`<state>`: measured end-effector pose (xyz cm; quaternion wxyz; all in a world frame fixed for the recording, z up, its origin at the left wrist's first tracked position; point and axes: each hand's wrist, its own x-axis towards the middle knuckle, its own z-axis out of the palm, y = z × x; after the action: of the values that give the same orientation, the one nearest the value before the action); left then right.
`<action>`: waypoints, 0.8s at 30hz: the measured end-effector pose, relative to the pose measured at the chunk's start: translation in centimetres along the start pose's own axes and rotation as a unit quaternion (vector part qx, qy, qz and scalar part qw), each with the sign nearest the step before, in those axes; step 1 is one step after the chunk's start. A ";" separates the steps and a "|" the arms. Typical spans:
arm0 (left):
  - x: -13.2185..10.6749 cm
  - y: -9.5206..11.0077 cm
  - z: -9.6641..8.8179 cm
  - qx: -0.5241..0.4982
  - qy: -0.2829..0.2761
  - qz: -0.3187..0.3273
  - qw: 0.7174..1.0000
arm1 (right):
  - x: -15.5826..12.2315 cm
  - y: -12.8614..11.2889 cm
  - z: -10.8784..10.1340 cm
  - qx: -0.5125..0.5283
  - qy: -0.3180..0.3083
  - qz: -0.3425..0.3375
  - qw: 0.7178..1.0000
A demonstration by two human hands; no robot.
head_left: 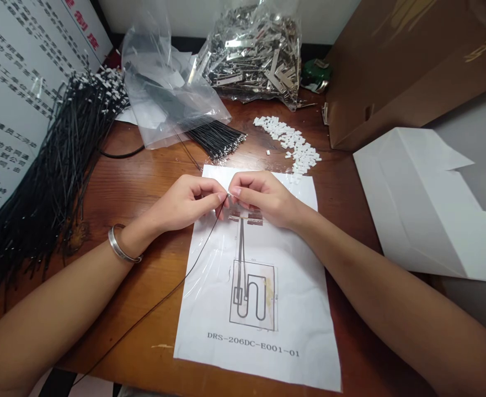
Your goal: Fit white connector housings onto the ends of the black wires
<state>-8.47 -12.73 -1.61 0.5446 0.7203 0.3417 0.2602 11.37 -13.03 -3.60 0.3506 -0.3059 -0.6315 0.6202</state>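
My left hand (188, 203) pinches the end of a thin black wire (172, 289) that trails down-left across the table. My right hand (263, 198) meets it fingertip to fingertip, pinched on something too small to make out. Both hands hover over a white drawing sheet (259, 309) that shows a wiring diagram and a part number. A silver bangle (121, 245) sits on my left wrist.
A big bundle of black wires (48, 182) lies at the left. A clear bag (168, 94) covers more black wires. Behind lie a bag of metal strips (255, 52), a pile of small white connectors (292, 143), a brown carton (408, 66) and a white box (425, 204).
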 end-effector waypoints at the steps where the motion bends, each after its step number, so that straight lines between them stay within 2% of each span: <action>1: 0.0 0.0 0.0 -0.001 0.000 0.000 1.000 | 0.0 0.0 0.0 0.001 -0.001 0.000 1.000; 13: 0.0 0.1 0.4 0.003 0.031 -0.007 1.000 | 0.1 0.1 0.0 -0.013 0.009 -0.003 1.000; 20: 0.2 -0.1 0.4 0.055 0.067 0.012 0.996 | 0.1 0.1 0.3 -0.059 0.065 -0.033 0.996; 24: 0.1 -0.4 0.4 0.069 0.065 0.027 0.995 | 0.1 0.3 0.3 -0.073 0.071 -0.043 0.994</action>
<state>-8.14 -12.82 -2.07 0.4628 0.7468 0.3743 0.2968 11.00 -13.12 -3.86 0.3971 -0.3466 -0.6613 0.5337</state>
